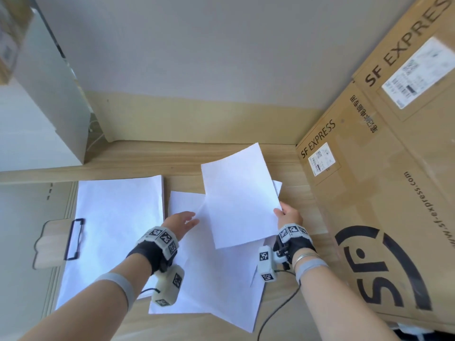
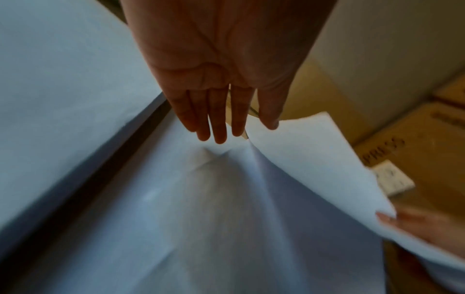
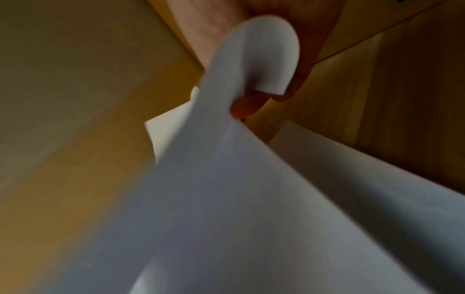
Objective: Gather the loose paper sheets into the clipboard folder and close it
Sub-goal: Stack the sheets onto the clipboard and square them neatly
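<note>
White loose sheets [image 1: 216, 286] lie fanned near the desk's [image 1: 290, 166] front edge, overlapping under both forearms. Above them the left hand [image 1: 181, 223] reaches forward palm down, its fingers [image 2: 218, 119] straight and relaxed, tips just at the left edge of a lifted sheet [image 1: 240, 195], gripping nothing. The right hand [image 1: 290, 216] pinches that sheet's right edge between thumb and curled fingers, holding it tilted up off the pile. Toward the desk's left edge the clipboard folder [image 1: 49, 242] lies open, its black clip [image 1: 73, 238] at the left and a paper stack [image 1: 118, 217] on it. Large cardboard boxes [image 1: 381, 193] crowd the right side. A white cabinet [image 1: 41, 107] stands at the far left corner.
</note>
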The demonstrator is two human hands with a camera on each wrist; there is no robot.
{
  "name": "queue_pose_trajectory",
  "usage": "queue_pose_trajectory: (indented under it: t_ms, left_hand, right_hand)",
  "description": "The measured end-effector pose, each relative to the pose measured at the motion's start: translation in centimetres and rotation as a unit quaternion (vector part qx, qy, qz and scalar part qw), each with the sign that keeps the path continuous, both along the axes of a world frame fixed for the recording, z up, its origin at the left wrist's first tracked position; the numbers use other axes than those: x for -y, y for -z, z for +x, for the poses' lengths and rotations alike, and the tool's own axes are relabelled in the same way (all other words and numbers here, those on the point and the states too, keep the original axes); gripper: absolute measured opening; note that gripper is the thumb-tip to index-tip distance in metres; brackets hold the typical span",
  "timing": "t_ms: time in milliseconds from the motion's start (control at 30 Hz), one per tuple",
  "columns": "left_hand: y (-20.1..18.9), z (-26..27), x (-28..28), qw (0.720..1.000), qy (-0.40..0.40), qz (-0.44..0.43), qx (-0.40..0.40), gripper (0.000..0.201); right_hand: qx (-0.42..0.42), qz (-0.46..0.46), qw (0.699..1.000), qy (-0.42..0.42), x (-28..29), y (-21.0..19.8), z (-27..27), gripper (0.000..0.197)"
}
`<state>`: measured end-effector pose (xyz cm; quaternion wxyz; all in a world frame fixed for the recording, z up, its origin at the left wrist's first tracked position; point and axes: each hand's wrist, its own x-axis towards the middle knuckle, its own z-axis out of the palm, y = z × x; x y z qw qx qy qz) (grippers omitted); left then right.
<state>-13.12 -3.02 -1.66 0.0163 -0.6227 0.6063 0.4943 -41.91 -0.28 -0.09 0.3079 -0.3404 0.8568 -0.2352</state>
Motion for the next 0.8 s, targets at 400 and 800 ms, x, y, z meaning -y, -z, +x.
queue_pose_trajectory:
  t_ms: [400,800]
  left_hand:
    - [0.7,-0.2,0.4,0.991,-0.106,0.059,-0.056,0.061]
    - [0.8,1.9,1.8,0.969,-0.245,0.024,-0.022,0.041]
  right_hand:
    - [0.069,-0.058,0.996,0.001,-0.6,0.6,-0.3,0.017]
    - [0.112,0.021,0.989,-0.095,-1.4,2.7,4.8,0.028]
